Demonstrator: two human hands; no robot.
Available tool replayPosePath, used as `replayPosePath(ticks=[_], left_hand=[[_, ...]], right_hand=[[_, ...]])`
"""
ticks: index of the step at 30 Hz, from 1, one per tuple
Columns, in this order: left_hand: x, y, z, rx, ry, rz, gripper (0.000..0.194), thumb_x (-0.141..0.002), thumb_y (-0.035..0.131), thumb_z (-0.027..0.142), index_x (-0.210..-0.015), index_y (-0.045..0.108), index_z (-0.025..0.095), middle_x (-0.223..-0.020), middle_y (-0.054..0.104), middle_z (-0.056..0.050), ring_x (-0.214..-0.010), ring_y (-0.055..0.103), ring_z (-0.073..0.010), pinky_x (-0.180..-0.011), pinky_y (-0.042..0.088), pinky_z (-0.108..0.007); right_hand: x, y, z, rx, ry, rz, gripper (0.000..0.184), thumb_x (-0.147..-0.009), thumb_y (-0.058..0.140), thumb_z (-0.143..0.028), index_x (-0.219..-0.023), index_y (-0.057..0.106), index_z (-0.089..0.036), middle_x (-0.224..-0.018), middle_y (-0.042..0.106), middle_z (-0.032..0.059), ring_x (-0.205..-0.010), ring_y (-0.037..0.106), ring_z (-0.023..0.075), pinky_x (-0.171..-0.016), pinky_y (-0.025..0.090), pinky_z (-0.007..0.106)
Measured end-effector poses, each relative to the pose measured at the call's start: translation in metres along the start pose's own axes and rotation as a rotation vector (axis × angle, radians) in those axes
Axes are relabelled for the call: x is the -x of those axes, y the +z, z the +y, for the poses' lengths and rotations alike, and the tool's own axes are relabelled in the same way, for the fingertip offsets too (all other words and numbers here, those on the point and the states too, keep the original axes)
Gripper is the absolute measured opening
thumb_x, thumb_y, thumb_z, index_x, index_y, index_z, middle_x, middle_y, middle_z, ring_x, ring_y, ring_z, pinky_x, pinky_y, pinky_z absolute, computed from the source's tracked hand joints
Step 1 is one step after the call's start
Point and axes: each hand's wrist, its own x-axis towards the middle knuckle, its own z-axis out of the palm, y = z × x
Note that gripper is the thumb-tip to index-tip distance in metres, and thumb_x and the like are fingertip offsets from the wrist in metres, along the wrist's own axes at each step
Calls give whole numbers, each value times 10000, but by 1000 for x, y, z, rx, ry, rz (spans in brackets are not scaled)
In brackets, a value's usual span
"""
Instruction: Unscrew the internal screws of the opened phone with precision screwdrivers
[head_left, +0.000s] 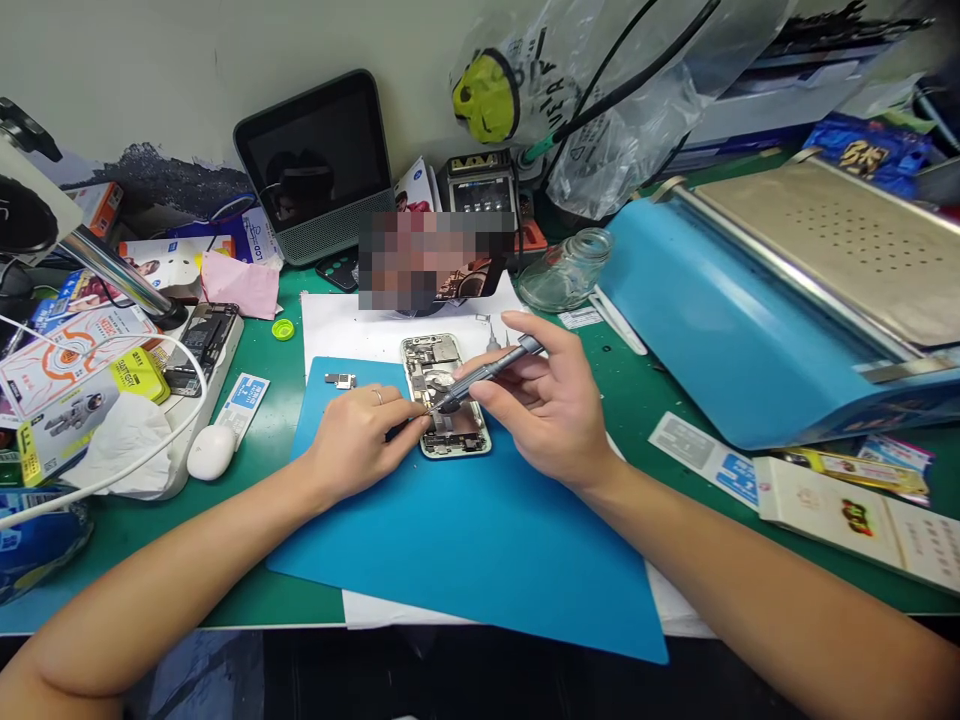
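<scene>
An opened phone lies on the blue mat, its inner parts showing. My right hand grips a grey screwdriver, which slants down to the left with its tip at the phone's left side. My left hand wears a ring and comes in from the left. Its thumb and forefinger pinch together at the phone's left edge, near the screwdriver tip; what lies between them is too small to make out. A small metal phone part rests on the mat beyond my left hand.
Behind the phone stands a propped screen, partly blurred. A glass jar and a blue machine are on the right. To the left lie a white earbud case, a white cable and several boxes.
</scene>
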Motion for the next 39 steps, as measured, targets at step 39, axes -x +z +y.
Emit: replayPosePath(ticks=[39], left_hand=[[0,3,-1,-1,55,49,238,-1024,562,283,-954,763,176,-750,688,-19,-667,613,-140,-630,433,-281]], right_hand=[[0,-2,3,93,-98,12,512,-948,704,-321,-1390,445,-312,-979,774,35,-893,772,209,-779,670,350]])
